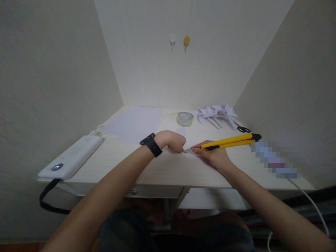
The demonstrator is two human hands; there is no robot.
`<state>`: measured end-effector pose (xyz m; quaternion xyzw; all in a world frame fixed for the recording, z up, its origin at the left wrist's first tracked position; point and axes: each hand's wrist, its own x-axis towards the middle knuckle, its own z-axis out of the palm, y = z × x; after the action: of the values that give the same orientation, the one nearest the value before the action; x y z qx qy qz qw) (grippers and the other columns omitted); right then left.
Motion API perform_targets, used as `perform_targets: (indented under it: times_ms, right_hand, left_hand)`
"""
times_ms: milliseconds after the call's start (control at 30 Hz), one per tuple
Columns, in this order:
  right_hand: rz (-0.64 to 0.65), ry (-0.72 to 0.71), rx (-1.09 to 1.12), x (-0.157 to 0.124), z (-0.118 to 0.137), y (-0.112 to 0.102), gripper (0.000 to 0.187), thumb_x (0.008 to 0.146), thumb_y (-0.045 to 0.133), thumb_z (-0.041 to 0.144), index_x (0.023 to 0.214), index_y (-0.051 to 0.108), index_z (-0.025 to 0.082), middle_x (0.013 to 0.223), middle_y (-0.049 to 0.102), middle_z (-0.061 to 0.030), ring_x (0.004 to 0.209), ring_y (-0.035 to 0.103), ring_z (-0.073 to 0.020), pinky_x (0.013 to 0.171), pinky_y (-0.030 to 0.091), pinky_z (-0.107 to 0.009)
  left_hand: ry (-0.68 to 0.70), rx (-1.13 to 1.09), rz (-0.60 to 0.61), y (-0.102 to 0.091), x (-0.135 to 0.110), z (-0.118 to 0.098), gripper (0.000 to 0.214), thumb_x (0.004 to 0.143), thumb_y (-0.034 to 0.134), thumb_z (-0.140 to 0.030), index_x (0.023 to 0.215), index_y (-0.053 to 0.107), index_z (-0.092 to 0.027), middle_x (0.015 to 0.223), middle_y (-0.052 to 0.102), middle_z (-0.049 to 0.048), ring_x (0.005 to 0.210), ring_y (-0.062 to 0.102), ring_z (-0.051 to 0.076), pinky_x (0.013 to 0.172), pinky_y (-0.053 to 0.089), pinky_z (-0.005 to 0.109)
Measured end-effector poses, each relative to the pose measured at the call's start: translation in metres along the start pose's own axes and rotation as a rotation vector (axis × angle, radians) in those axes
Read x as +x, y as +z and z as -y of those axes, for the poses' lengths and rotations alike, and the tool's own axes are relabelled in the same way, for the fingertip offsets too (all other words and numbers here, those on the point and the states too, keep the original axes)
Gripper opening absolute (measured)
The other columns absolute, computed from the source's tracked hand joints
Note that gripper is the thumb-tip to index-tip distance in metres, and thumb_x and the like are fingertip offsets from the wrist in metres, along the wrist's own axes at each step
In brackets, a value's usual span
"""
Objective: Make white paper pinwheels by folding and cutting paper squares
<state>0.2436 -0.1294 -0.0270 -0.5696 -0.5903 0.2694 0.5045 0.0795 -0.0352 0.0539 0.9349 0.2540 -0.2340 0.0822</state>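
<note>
My right hand [216, 157] grips a yellow utility knife [228, 140] near its blade end. The handle slants up to the right, and the blade points left toward my left fingertips. Curled on the desk, my left hand [175, 140] has its fingers closed at the blade's tip. What those fingers hold is too small and hidden to make out. A piece of pale paper [181, 131] shows just behind the left hand. Beyond it stands a roll of clear tape [185, 119].
Pale paper sheets [141, 122] lie at the back left. Folded paper pinwheels [216, 113] and black scissors [244, 129] are at the back right. A white device [73, 157] rests at the left edge, a blurred-out object [274, 162] at the right. Walls enclose the desk [162, 171].
</note>
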Motion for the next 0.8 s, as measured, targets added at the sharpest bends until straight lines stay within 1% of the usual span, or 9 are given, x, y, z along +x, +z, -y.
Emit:
perform_targets:
  times_ms: [100,233,333,500,600,700,800]
  right_hand:
    - [-0.013,0.002,0.02,0.0,0.0,0.0,0.027,0.064,0.08,0.044,0.074,0.074,0.021,0.076,0.074,-0.0054,0.073,0.066,-0.0223,0.068,0.051,-0.034]
    - [-0.014,-0.012,0.002,0.0,-0.001,0.0,0.029,0.064,0.08,0.047,0.075,0.074,0.021,0.076,0.074,-0.0058,0.073,0.066,-0.0226,0.068,0.051,-0.035]
    - [-0.009,-0.017,-0.007,0.0,-0.004,-0.001,0.031,0.065,0.079,0.048,0.077,0.075,0.02,0.077,0.075,-0.0064,0.073,0.066,-0.0227,0.068,0.051,-0.035]
    - [-0.02,-0.009,-0.028,0.0,-0.005,-0.001,0.033,0.064,0.079,0.05,0.077,0.075,0.02,0.077,0.074,-0.0065,0.072,0.065,-0.0221,0.068,0.051,-0.034]
    - [-0.019,-0.005,-0.016,0.0,-0.004,-0.001,0.032,0.064,0.079,0.049,0.076,0.075,0.02,0.077,0.074,-0.0064,0.072,0.065,-0.0219,0.067,0.051,-0.034]
    - [-0.007,-0.007,-0.011,0.0,-0.004,-0.001,0.031,0.065,0.079,0.048,0.077,0.075,0.02,0.078,0.074,-0.0065,0.074,0.065,-0.0226,0.068,0.051,-0.034]
    - [0.003,0.001,-0.03,0.0,-0.004,-0.001,0.03,0.066,0.079,0.048,0.078,0.075,0.021,0.078,0.074,-0.0063,0.074,0.065,-0.0226,0.066,0.051,-0.034]
  left_hand:
    - [0.015,-0.032,0.008,0.0,0.004,0.003,0.035,0.084,0.053,-0.029,0.099,0.074,-0.006,0.091,0.073,0.0152,0.067,0.058,0.018,0.063,0.041,0.029]
    - [0.055,-0.072,-0.026,0.003,0.006,0.007,0.035,0.082,0.051,-0.027,0.098,0.074,-0.006,0.089,0.073,0.0131,0.069,0.058,0.018,0.062,0.041,0.028]
    - [0.06,-0.099,-0.05,0.006,0.007,0.009,0.034,0.08,0.051,-0.025,0.098,0.074,-0.008,0.088,0.073,0.0119,0.07,0.058,0.018,0.061,0.042,0.028]
    - [0.022,-0.079,-0.095,0.008,0.005,0.004,0.033,0.08,0.051,-0.024,0.096,0.073,-0.006,0.088,0.072,0.0146,0.068,0.058,0.018,0.058,0.04,0.028]
    - [0.014,-0.045,-0.103,0.008,0.003,0.001,0.034,0.082,0.049,-0.023,0.096,0.074,-0.005,0.091,0.072,0.0165,0.069,0.059,0.019,0.059,0.04,0.029]
    - [0.031,-0.052,-0.106,0.011,0.002,0.003,0.033,0.082,0.048,-0.021,0.096,0.074,-0.007,0.092,0.072,0.0156,0.072,0.059,0.02,0.062,0.04,0.029]
    - [0.064,-0.091,-0.138,0.016,0.002,0.008,0.03,0.082,0.048,-0.02,0.095,0.073,-0.009,0.092,0.072,0.0133,0.074,0.058,0.018,0.063,0.04,0.027]
